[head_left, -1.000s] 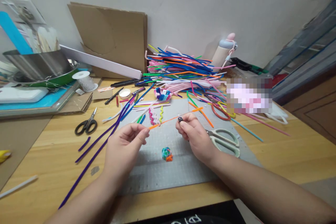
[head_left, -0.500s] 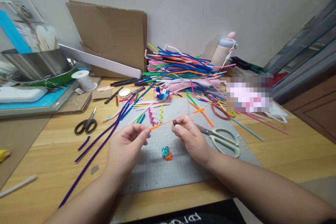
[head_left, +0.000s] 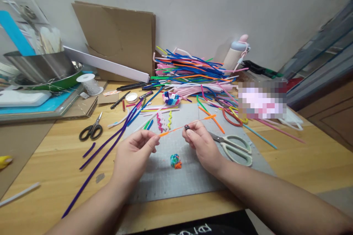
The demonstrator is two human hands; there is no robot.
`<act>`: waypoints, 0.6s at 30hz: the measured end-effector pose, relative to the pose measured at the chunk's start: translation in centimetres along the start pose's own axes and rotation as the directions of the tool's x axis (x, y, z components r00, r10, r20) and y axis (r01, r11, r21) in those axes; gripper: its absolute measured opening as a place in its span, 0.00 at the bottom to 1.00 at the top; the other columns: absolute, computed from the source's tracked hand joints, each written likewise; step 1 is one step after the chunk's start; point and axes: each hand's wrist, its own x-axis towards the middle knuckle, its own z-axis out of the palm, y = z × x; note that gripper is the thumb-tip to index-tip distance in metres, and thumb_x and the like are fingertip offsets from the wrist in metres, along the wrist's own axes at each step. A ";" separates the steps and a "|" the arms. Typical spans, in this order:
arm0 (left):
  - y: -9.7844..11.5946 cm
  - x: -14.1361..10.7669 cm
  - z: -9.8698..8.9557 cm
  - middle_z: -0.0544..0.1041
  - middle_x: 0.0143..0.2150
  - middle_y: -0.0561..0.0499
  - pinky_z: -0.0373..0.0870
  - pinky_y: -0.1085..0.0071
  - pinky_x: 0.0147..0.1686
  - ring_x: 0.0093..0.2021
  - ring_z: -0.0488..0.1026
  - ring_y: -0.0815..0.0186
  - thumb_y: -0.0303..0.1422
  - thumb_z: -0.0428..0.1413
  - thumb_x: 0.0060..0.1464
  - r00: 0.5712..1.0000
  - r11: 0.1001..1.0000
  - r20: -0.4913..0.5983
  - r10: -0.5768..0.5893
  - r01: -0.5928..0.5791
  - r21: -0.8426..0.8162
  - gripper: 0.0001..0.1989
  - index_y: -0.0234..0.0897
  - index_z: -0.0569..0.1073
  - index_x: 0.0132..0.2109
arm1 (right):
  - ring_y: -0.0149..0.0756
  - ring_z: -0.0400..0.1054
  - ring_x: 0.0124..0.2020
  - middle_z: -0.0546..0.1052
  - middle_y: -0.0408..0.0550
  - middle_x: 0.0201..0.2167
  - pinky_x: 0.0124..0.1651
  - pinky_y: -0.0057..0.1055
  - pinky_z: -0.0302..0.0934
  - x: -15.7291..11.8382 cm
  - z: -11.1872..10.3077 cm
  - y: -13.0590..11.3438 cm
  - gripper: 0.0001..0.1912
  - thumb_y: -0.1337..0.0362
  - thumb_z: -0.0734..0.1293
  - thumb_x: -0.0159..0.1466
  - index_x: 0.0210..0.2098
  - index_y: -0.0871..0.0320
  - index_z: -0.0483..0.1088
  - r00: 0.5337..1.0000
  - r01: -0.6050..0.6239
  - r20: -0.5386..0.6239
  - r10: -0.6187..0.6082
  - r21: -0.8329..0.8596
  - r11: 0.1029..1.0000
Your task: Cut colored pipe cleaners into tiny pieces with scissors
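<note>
An orange pipe cleaner (head_left: 164,134) is stretched between my two hands over a grey cutting mat (head_left: 165,187). Its middle stretch is thin and nearly bare, with fuzzy orange parts at both ends. My left hand (head_left: 139,150) pinches the left end between thumb and fingers. My right hand (head_left: 202,147) is closed on a small black block-like piece (head_left: 186,127) set against the thin stretch; its exact kind does not show. Beneath the hands, a small multicoloured fuzzy clump with orange bits (head_left: 175,161) lies on the mat. Green-handled scissors (head_left: 237,148) rest beside my right wrist.
A large heap of coloured pipe cleaners (head_left: 190,69) lies by the wall. Black scissors (head_left: 92,128) and long purple pipe cleaners (head_left: 102,161) are on the left. A clear-thread spool (head_left: 89,84), a cardboard sheet (head_left: 118,40) and a bottle (head_left: 234,55) stand at the back.
Both hands keep almost the same pose on the orange pipe cleaner. The black piece looks slightly turned in my right fingers, and the whole view has shifted a little.
</note>
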 end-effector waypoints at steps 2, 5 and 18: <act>0.0 0.0 0.0 0.74 0.23 0.55 0.65 0.78 0.25 0.23 0.68 0.73 0.37 0.61 0.49 1.000 1.000 0.002 0.001 -0.001 0.003 0.09 0.36 0.74 0.29 | 0.30 0.51 0.25 0.61 0.38 0.25 0.27 0.31 0.44 0.0 0.0 0.0 0.10 0.55 0.61 0.61 0.34 0.53 0.58 1.000 0.001 0.001 -0.001 -0.003 1.000; -0.2 0.2 0.0 0.74 0.23 0.55 0.65 0.78 0.25 0.23 0.68 0.73 0.38 0.61 0.49 1.000 1.000 0.004 -0.002 0.002 0.007 0.09 0.36 0.74 0.29 | 0.31 0.51 0.25 0.61 0.39 0.25 0.27 0.31 0.45 0.0 0.0 0.0 0.10 0.55 0.61 0.61 0.34 0.54 0.59 1.000 -0.007 0.015 0.007 -0.015 1.000; 0.0 -0.1 0.3 0.74 0.23 0.54 0.66 0.76 0.25 0.23 0.68 0.72 0.37 0.61 0.48 1.000 1.000 0.019 -0.023 0.023 0.001 0.09 0.35 0.74 0.29 | 0.32 0.56 0.30 0.63 0.40 0.27 0.36 0.33 0.53 -0.4 0.9 0.2 0.11 0.54 0.63 0.61 0.34 0.54 0.58 0.994 -0.024 0.103 0.022 0.013 1.000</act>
